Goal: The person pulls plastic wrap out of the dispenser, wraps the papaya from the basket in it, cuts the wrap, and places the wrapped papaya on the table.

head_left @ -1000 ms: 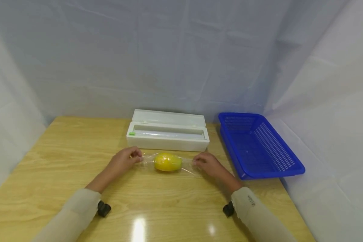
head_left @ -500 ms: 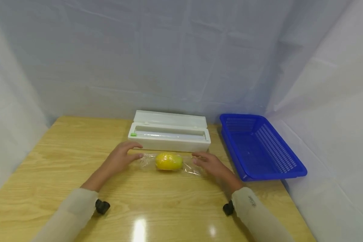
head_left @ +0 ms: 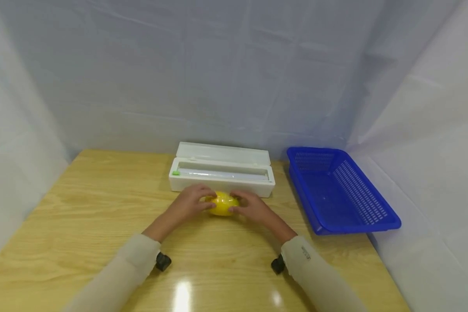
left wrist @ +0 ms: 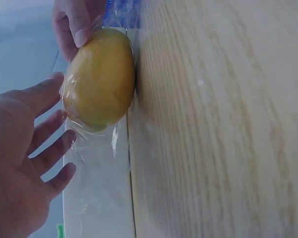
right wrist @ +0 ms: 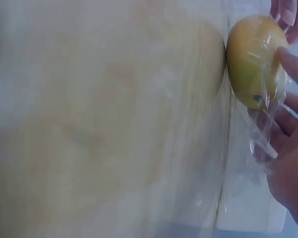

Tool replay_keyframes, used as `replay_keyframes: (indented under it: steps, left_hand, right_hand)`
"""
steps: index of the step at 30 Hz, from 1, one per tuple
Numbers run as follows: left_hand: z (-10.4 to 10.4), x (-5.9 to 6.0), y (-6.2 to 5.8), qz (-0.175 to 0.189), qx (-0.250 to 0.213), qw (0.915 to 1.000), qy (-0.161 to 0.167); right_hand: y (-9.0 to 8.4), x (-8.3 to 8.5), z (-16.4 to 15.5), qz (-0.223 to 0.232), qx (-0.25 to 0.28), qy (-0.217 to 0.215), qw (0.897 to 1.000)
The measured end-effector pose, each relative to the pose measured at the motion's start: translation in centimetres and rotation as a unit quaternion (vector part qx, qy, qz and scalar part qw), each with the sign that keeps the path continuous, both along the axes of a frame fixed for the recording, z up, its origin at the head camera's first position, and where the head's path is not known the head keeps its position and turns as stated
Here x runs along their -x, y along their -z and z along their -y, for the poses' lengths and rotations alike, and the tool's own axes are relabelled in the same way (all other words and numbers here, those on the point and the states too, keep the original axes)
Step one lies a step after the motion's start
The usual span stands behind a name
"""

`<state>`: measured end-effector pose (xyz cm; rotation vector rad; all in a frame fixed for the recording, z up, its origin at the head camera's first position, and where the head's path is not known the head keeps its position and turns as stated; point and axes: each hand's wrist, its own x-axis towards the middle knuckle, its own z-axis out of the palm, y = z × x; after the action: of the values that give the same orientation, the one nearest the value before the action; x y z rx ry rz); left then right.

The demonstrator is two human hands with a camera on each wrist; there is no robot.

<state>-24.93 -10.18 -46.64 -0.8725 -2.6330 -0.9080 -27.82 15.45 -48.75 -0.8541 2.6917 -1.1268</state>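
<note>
A yellow mango (head_left: 223, 205) with a greenish end, wrapped in clear cling film (right wrist: 260, 131), lies on the table between both hands. My left hand (head_left: 188, 203) is at its left end, with spread fingers and the thumb tip right at the wrapped side. At the other end is my right hand (head_left: 254, 208), its thumb (right wrist: 294, 64) against the mango and its other fingers behind the loose film. In the left wrist view a crinkled flap of film hangs off the mango's near end.
Just behind the mango stands a white cling film box (head_left: 222, 185), lid raised, with a film roll (head_left: 222, 174) inside and a green slider (head_left: 176, 173) at its left. A blue perforated basket (head_left: 316, 208) sits at the table's right. White sheeting (head_left: 218, 78) encloses the back and sides.
Both hands let go of the outstretched film ends and moved inward to the mango. The film ends that lay spread out on either side are now largely covered by the hands.
</note>
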Motion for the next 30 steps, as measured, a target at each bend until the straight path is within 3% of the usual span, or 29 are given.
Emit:
replay_keyframes:
  steps: [9, 14, 17, 23, 30]
  left_hand:
    - [-1.2, -1.1, -0.1, 0.020, -0.016, 0.9997, -0.002]
    - [-2.1, -1.4, -0.2, -0.001, -0.001, 1.0000, -0.009]
    - [-2.4, -1.7, 0.0, 0.006, 0.000, 0.9999, -0.011]
    - [-2.9, -2.5, 0.4, 0.058, -0.050, 0.9970, 0.004]
    - [-3.8, -3.4, 0.6, 0.128, -0.091, 0.9875, 0.008]
  right_hand:
    - [0.0, -4.7, 0.3, -0.018, -0.054, 0.095, 0.994]
    - [-0.2, -7.1, 0.8, -0.011, -0.034, 0.149, 0.988]
    - [-0.3, -8.5, 1.2, -0.002, -0.021, 0.177, 0.984]
    - [-0.8, -10.8, 2.1, -0.015, -0.011, 0.204, 0.979]
    - [-0.9, -12.4, 2.2, -0.008, 0.001, 0.202, 0.979]
